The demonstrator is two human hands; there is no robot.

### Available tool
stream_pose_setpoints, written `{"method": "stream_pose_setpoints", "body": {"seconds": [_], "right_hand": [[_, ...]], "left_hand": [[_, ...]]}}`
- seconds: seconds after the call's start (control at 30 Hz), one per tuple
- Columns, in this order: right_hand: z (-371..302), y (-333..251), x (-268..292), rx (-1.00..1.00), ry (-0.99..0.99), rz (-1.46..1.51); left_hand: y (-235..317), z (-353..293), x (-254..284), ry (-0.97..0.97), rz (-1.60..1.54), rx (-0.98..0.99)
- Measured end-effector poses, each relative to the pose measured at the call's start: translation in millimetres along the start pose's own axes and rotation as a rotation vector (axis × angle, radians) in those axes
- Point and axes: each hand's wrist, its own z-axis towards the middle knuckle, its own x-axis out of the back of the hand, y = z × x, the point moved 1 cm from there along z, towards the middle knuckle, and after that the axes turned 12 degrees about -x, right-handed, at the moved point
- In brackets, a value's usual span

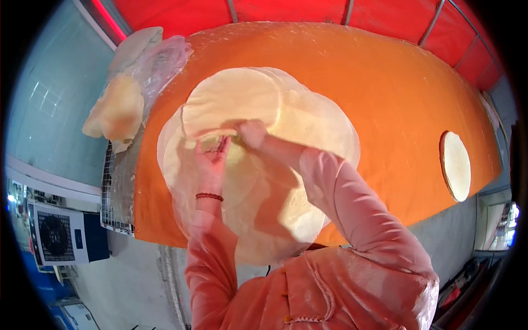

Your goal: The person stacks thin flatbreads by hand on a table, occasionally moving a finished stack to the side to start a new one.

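Several thin, round, pale dough sheets (324, 118) overlap in a broad spread in front of me. On top of them, toward the far left, lies one smaller round dough sheet (231, 96), its near edge slightly raised. My left hand (210, 162) is palm up at that edge, fingers apart, fingertips touching or just under it; their exact contact is hidden. A red beaded bracelet (209, 196) circles the left wrist. Beside it, my right hand (253, 133) is closed at the same edge, its fingertips partly hidden by the hand itself.
The sheets rest on an orange-covered table (396, 110) with a curved edge. A separate round disc (456, 166) lies at the far right. Left of the table, a crumpled dough piece (118, 107) and clear plastic (165, 60) rest above a wire rack (110, 187). Red panels (291, 10) border the far side.
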Motion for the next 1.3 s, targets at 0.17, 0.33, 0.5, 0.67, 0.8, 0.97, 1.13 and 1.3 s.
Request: {"method": "stream_pose_setpoints", "body": {"seconds": [0.17,0.33,0.5,0.67,0.8,0.97,1.13,1.3], "right_hand": [[16,-11,80,0.083,0.045,-0.112],[-169,-47,162,0.240,0.137,0.015],[-270,-43,174,0.125,0.004,0.123],[-222,-33,236,0.142,0.314,0.042],[-185,11,230,0.101,0.489,-0.164],[-217,78,111,-0.102,0.301,-0.093],[-224,75,96,-0.249,0.175,-0.064],[-213,41,81,-0.282,0.206,-0.189]], "left_hand": [[-14,-17,27,-0.088,0.090,0.044],[-64,-71,71,-0.059,-0.044,0.367],[-87,-98,25,-0.264,-0.008,0.397],[-99,-92,-78,-0.498,-0.010,0.248],[-115,-87,-82,-0.438,0.070,0.106],[-106,-100,86,0.002,0.593,0.271],[-106,-132,81,-0.080,0.695,0.177],[-105,-126,82,-0.089,0.759,0.175]]}}
